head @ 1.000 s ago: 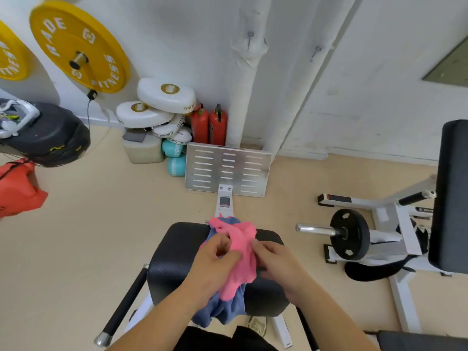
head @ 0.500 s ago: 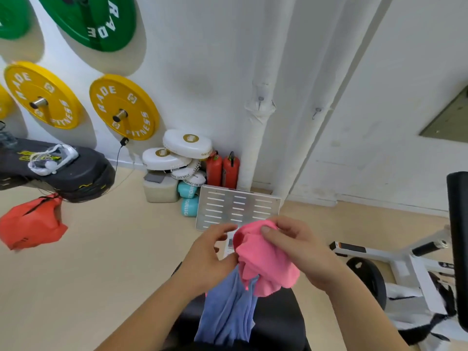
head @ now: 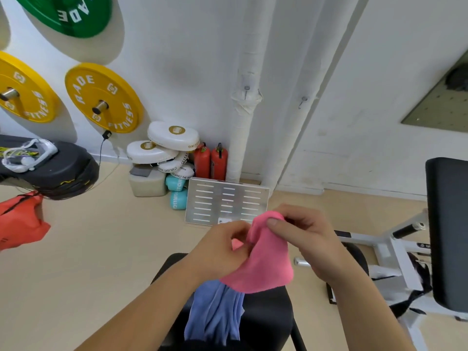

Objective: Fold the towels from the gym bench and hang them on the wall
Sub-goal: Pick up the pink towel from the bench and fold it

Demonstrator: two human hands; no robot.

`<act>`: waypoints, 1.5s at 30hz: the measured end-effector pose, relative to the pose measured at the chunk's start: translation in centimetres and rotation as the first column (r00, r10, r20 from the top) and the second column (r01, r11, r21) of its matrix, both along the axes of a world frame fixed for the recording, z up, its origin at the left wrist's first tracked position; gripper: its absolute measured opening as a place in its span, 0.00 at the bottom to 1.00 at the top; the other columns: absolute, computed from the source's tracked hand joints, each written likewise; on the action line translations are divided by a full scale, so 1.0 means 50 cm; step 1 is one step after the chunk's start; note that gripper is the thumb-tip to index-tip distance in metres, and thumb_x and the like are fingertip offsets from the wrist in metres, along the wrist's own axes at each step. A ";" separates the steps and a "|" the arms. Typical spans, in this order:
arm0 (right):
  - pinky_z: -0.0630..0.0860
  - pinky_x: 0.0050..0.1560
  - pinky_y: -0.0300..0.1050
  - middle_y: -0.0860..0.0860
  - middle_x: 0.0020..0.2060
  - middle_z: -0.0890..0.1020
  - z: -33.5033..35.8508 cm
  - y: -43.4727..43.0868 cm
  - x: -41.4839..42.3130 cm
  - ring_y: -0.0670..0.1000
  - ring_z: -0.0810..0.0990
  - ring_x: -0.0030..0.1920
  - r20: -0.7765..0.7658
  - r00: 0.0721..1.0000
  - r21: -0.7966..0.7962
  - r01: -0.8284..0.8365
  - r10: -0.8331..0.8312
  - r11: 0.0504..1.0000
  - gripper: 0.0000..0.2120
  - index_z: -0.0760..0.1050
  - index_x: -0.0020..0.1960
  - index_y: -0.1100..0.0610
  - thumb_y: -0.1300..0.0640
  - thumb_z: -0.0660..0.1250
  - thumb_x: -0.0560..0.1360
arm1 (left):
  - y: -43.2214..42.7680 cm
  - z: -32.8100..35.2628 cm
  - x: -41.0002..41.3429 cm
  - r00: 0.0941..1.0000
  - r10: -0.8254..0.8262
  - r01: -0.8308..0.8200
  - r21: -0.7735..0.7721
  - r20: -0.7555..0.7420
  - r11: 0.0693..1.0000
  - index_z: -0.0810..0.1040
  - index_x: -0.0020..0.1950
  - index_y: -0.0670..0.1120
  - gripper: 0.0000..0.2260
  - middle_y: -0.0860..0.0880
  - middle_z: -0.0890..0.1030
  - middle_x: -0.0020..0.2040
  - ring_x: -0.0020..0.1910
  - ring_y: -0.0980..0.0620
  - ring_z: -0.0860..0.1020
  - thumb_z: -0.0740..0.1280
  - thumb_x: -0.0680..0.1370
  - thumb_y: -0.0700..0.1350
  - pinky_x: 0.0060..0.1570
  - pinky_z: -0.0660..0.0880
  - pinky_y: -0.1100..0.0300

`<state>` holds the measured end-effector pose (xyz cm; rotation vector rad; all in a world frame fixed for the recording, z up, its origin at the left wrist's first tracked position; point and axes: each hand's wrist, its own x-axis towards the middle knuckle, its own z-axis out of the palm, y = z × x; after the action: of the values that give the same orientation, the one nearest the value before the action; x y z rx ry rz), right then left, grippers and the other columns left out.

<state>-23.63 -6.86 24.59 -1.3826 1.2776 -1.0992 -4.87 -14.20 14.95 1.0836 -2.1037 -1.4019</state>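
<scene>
You are holding the pink towel (head: 266, 264) bunched in the air above the desk (head: 268, 312), your right hand (head: 304, 239) pinching its top edge between thumb and fingers (head: 274, 221). Your left hand (head: 220, 252) is closing its fingers on the pink towel's left side, the blue towel (head: 215, 315) hanging beneath it. Wall hooks (head: 302, 101) are sitting well above.

Pink towel (head: 266, 269) bunched above hanging blue towel (head: 215, 315) (both creased).

Towels (head: 263, 264) above bench (head: 266, 317), between left hand (head: 217, 249) and right hand (head: 309, 239).
</scene>
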 end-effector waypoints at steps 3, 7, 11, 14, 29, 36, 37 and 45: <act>0.73 0.47 0.36 0.47 0.39 0.84 0.014 0.012 -0.020 0.47 0.81 0.44 -0.059 0.995 0.024 0.088 -0.086 0.996 0.08 0.89 0.48 0.60 0.64 0.70 0.80 | 0.001 -0.016 0.013 0.995 0.099 -0.095 -0.109 0.033 0.990 0.76 0.40 0.49 0.01 0.51 0.78 0.39 0.41 0.51 0.78 0.65 0.70 0.45 0.48 0.79 0.45; 0.80 0.43 0.45 0.48 0.37 0.86 0.009 0.019 -0.065 0.49 0.84 0.41 -0.316 0.937 0.114 0.191 -0.146 0.975 0.05 0.89 0.43 0.50 0.60 0.77 0.75 | -0.016 -0.023 0.071 0.966 0.230 -0.213 -0.142 0.118 0.967 0.74 0.38 0.51 0.08 0.51 0.77 0.37 0.36 0.55 0.75 0.66 0.67 0.37 0.39 0.77 0.52; 0.85 0.38 0.51 0.50 0.37 0.86 -0.001 0.024 -0.100 0.51 0.86 0.36 -0.449 0.892 0.266 0.187 -0.050 0.946 0.04 0.86 0.41 0.50 0.55 0.80 0.72 | -0.042 -0.002 0.114 0.966 0.222 -0.212 -0.080 0.136 0.974 0.81 0.47 0.55 0.14 0.56 0.84 0.40 0.35 0.60 0.80 0.68 0.73 0.35 0.38 0.80 0.61; 0.80 0.42 0.39 0.46 0.38 0.87 -0.004 0.023 -0.130 0.43 0.85 0.40 -0.484 0.875 0.272 0.135 0.014 0.953 0.06 0.87 0.42 0.49 0.59 0.78 0.73 | -0.058 0.013 0.153 0.962 0.217 -0.183 -0.199 0.168 0.963 0.85 0.51 0.54 0.14 0.64 0.84 0.44 0.45 0.65 0.82 0.68 0.77 0.35 0.46 0.74 0.73; 0.74 0.39 0.49 0.47 0.31 0.77 -0.142 -0.096 -0.144 0.55 0.78 0.38 -0.699 0.642 0.037 0.473 -0.315 0.880 0.05 0.81 0.40 0.46 0.51 0.73 0.74 | -0.170 -0.024 0.276 0.636 0.545 -0.327 -0.448 0.547 0.832 0.66 0.78 0.51 0.23 0.40 0.83 0.57 0.53 0.35 0.80 0.58 0.82 0.43 0.49 0.75 0.47; 0.77 0.43 0.46 0.44 0.42 0.81 -0.324 0.007 -0.046 0.52 0.82 0.45 -0.829 0.559 0.257 0.391 -0.007 0.884 0.09 0.81 0.51 0.44 0.42 0.72 0.75 | -0.053 -0.159 0.346 0.679 0.634 -0.715 0.140 0.370 0.685 0.75 0.73 0.51 0.24 0.44 0.83 0.51 0.45 0.43 0.81 0.56 0.80 0.35 0.53 0.80 0.42; 0.77 0.45 0.46 0.45 0.46 0.81 -0.368 0.024 -0.030 0.53 0.82 0.48 -0.812 0.581 0.325 0.373 0.054 0.869 0.08 0.81 0.54 0.44 0.44 0.71 0.76 | -0.027 -0.179 0.351 0.664 0.667 -0.747 0.279 0.337 0.603 0.77 0.70 0.48 0.23 0.44 0.82 0.51 0.44 0.46 0.80 0.56 0.79 0.32 0.53 0.80 0.43; 0.72 0.42 0.47 0.54 0.40 0.84 -0.591 0.189 0.082 0.58 0.81 0.42 -0.549 0.787 0.713 0.266 0.282 0.649 0.15 0.80 0.46 0.57 0.45 0.68 0.79 | 0.076 -0.320 0.439 0.452 0.771 -0.828 0.532 0.449 0.176 0.82 0.56 0.42 0.09 0.44 0.82 0.50 0.48 0.44 0.82 0.68 0.76 0.39 0.54 0.81 0.49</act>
<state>-19.53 2.60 -4.97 -1.0609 1.9103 0.0613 17.06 -10.40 -1.04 2.1372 -0.5306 -1.4994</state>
